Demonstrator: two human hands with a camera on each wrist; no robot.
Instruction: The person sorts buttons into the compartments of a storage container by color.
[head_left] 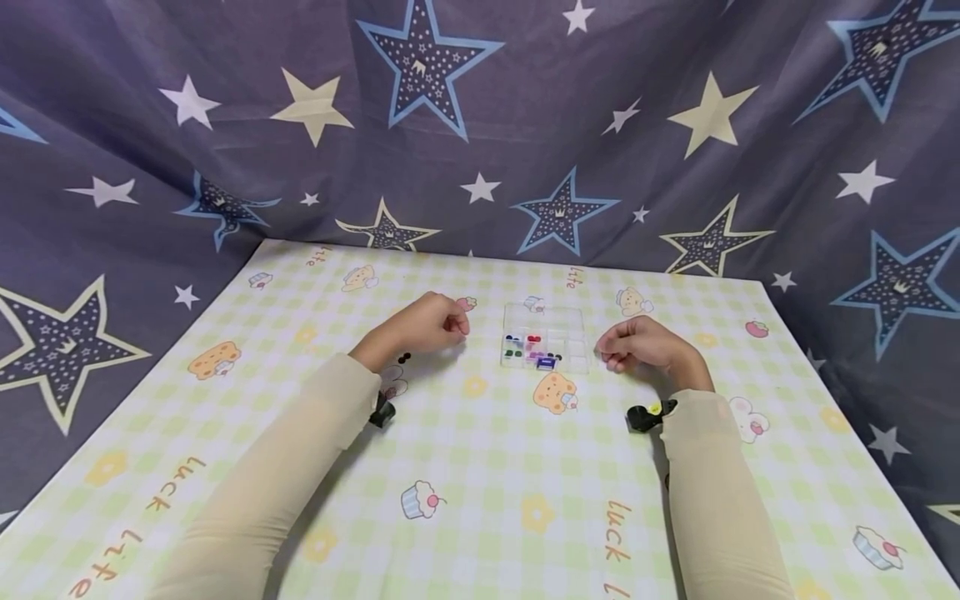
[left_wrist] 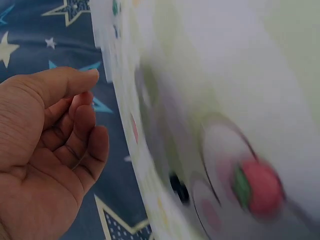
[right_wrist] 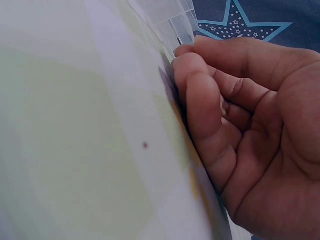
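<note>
A clear plastic compartment box point(head_left: 566, 321) lies on the table, with small blue, red, green, pink and dark pieces in its nearer left compartments. A larger purple-blue piece point(head_left: 546, 364) is at its near edge. My left hand point(head_left: 435, 323) hovers left of the box, fingers loosely curled; nothing shows between thumb and fingers in the left wrist view. Under that wrist lie small black beads point(head_left: 405, 358). Just right of the box, my right hand point(head_left: 637, 343) rests low by the cloth, its fingers loosely bent, thumb close to the forefinger. I see nothing in it.
A green-and-white checked cloth point(head_left: 480, 450) with printed cupcakes, bears and flowers covers the table. Behind it hangs a dark curtain point(head_left: 510, 150) with stars. The table's far edge meets the curtain. A black wrist camera point(head_left: 645, 417) sits on the right sleeve.
</note>
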